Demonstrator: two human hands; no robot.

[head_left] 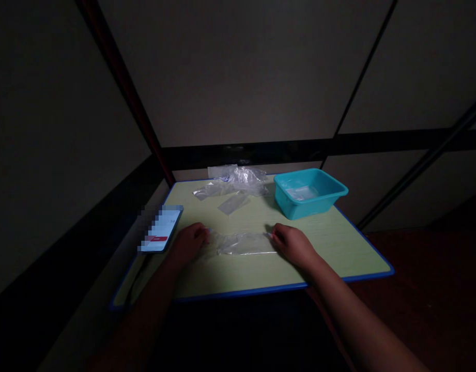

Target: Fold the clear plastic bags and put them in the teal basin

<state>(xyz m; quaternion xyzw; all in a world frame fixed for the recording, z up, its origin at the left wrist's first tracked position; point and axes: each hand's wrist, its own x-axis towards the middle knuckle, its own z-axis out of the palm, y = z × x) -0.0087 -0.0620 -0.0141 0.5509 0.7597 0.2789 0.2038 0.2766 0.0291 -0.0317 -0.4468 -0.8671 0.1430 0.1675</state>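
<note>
A clear plastic bag (245,244) lies stretched sideways, low over the near half of the table. At its right end, my right hand (294,244) is closed in a pinch on the bag's corner. My left hand (189,242) is closed too, fingertips pressed together at the bag's left end; the film between is faint in the dim light. Farther back sits a loose pile of clear plastic bags (245,178), with one flat bag (233,203) in front of it.
A turquoise plastic basin (309,206) stands at the back right with a clear bag (302,193) inside. On the left lies a phone (162,230) with a lit screen. The table (338,248) has a blue edge, and wall panels rise behind it.
</note>
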